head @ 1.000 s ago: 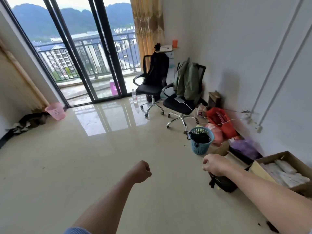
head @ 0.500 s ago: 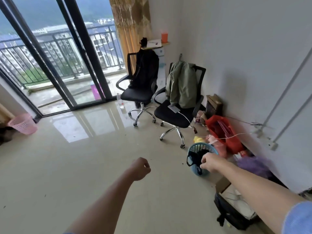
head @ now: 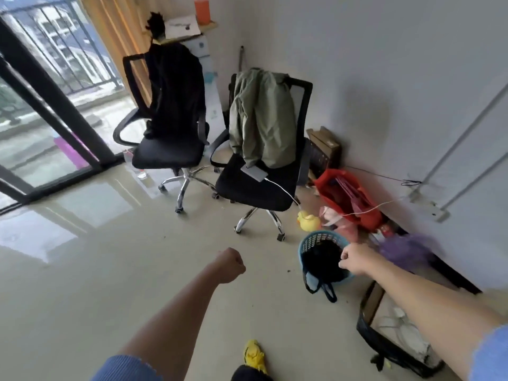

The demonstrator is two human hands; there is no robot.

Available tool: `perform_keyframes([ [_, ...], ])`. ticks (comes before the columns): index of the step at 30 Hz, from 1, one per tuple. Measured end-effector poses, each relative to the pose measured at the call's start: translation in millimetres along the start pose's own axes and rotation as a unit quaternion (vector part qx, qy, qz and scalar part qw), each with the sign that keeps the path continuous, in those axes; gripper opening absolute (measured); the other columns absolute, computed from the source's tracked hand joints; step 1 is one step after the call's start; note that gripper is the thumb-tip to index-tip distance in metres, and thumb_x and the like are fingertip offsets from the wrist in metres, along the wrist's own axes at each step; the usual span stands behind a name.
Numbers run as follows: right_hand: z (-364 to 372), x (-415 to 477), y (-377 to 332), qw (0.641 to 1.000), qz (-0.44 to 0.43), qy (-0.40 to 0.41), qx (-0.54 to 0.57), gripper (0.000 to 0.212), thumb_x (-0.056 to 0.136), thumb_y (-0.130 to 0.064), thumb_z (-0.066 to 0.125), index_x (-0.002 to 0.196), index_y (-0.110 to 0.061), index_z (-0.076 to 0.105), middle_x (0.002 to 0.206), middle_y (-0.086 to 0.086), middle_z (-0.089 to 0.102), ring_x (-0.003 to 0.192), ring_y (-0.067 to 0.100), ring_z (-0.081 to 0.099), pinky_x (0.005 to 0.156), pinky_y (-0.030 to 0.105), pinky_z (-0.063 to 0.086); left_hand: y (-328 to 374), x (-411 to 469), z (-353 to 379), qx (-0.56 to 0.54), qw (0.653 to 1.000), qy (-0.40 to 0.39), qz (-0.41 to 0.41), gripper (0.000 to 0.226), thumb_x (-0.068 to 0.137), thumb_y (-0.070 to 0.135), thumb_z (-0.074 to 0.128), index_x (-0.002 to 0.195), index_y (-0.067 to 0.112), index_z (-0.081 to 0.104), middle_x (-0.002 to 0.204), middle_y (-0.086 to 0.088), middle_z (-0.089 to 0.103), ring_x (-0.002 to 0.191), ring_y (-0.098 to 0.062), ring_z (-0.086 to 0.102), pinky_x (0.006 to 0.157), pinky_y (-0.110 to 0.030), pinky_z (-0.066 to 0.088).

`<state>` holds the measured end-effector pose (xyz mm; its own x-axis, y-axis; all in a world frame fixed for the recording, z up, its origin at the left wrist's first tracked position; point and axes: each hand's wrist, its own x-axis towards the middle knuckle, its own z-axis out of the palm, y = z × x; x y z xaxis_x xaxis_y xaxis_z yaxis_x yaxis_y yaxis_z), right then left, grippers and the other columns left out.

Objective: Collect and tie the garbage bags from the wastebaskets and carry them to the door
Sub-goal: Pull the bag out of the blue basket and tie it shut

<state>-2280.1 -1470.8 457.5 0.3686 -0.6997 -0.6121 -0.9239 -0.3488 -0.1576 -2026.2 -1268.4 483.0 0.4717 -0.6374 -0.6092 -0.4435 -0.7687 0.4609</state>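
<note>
Right hand: forearm stretched forward and down from the lower right, knuckles up, fingers curled at the right rim of the basket. Fingertips at the edge of the black bag lining it; pinching or only touching, cannot tell. Blue sleeve at the upper arm.

Left hand: closed in a fist, holding nothing, forearm raised from the bottom edge over bare floor, well apart from the basket.

Basket: blue, latticed, upright on the floor near its wall-side edge. Bag inside, mouth open, handles draped over the front rim.

Around the basket: yellow duck just behind; red sack behind that, near the wall; purple heap to the right, blurred; dark open case at the floor's lower right, contents unclear.

Near chair: black, on castors, green jacket over the back, grey slab on the seat, white cable running off toward the wall side.

Far chair: black, on castors, dark garment over the back.

Carton: on the floor beside the near chair, at the wall.

Room: pale glossy floor, white wall, glass door at left, tan curtain in the corner, orange cup on a shelf above the far chair. Yellow slipper at the bottom edge.
</note>
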Motion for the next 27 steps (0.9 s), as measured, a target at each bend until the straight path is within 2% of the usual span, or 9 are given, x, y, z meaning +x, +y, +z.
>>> perform_keyframes([
  [3,-0.5,26.3,-7.2,0.998,0.038,-0.015,0.037,0.015,0.085,-0.034,0.064,0.096,-0.024,0.067,0.111,0.005,0.068,0.103,0.027,0.064,0.084,0.029,0.048,21.7,52.6,-17.7,0.035,0.999,-0.041,0.008,0.02,0.085,0.011,0.058,0.098,-0.001,0.067,0.106,-0.024,0.069,0.083,-0.03,0.061,0.082,-0.035,0.054],
  [6,1.1,52.7,-6.9,0.994,0.069,-0.027,0.075,0.015,0.087,-0.034,0.061,0.098,-0.025,0.065,0.109,0.001,0.067,0.102,0.023,0.063,0.077,0.028,0.046,50.2,101.5,-23.4,0.062,0.995,-0.079,0.026,0.02,0.084,0.011,0.058,0.097,0.0,0.068,0.105,-0.024,0.069,0.102,-0.039,0.065,0.084,-0.039,0.054],
  [8,6.5,77.9,2.4,0.991,0.092,-0.035,0.086,0.012,0.086,-0.034,0.058,0.094,-0.026,0.064,0.107,0.0,0.069,0.099,0.023,0.064,0.078,0.03,0.048,67.7,135.0,-18.4,0.075,0.991,-0.1,0.038,0.016,0.083,0.011,0.059,0.092,0.003,0.069,0.103,-0.024,0.069,0.102,-0.04,0.064,0.084,-0.041,0.055],
  [10,15.1,105.8,13.4,0.986,0.123,-0.052,0.102,0.019,0.087,-0.031,0.056,0.097,-0.02,0.067,0.105,0.002,0.069,0.098,0.025,0.064,0.079,0.031,0.05,83.2,166.6,-8.4,0.09,0.987,-0.126,0.038,0.009,0.082,0.012,0.059,0.08,0.01,0.068,0.096,-0.024,0.069,0.097,-0.042,0.064,0.082,-0.042,0.055],
  [12,25.3,137.7,24.4,0.98,0.143,-0.075,0.116,0.023,0.088,-0.03,0.053,0.101,-0.018,0.067,0.103,0.004,0.069,0.095,0.026,0.065,0.079,0.032,0.051,91.9,200.3,6.9,0.1,0.984,-0.143,0.024,0.016,0.081,0.013,0.059,0.067,0.02,0.06,0.082,-0.018,0.065,0.083,-0.042,0.063,0.079,-0.042,0.056],
  [15,46.0,189.6,41.3,0.969,0.171,-0.101,0.146,0.024,0.088,-0.032,0.052,0.101,-0.017,0.066,0.101,0.005,0.069,0.091,0.026,0.066,0.077,0.032,0.053,99.4,246.2,30.1,0.117,0.977,-0.18,0.003,0.016,0.082,0.015,0.06,0.068,0.023,0.059,0.08,-0.009,0.061,0.069,-0.026,0.056,0.071,-0.033,0.053],
  [20,75.3,262.8,54.5,0.949,0.198,-0.127,0.212,0.021,0.089,-0.026,0.053,0.095,-0.008,0.061,0.096,0.011,0.067,0.087,0.03,0.065,0.068,0.033,0.048,109.4,328.5,71.3,0.12,0.966,-0.227,-0.022,0.014,0.084,0.012,0.058,0.072,0.019,0.06,0.075,-0.006,0.059,0.057,-0.02,0.052,0.055,-0.021,0.043],
  [24,110.8,315.9,60.8,0.924,0.25,-0.148,0.25,0.038,0.092,-0.034,0.052,0.123,-0.012,0.054,0.118,0.011,0.062,0.105,0.031,0.06,0.081,0.035,0.046,106.2,390.3,118.8,0.112,0.962,-0.248,-0.033,0.024,0.083,0.013,0.054,0.064,0.027,0.059,0.075,-0.009,0.065,0.063,-0.027,0.059,0.06,-0.027,0.046],
  [27,150.8,361.5,68.9,0.895,0.3,-0.153,0.292,0.056,0.091,-0.042,0.055,0.135,-0.01,0.044,0.121,0.011,0.059,0.106,0.031,0.059,0.083,0.036,0.046,94.4,439.5,159.6,0.129,0.953,-0.274,-0.032,0.028,0.084,0.014,0.053,0.061,0.029,0.058,0.074,-0.011,0.068,0.063,-0.027,0.06,0.058,-0.028,0.047],
])
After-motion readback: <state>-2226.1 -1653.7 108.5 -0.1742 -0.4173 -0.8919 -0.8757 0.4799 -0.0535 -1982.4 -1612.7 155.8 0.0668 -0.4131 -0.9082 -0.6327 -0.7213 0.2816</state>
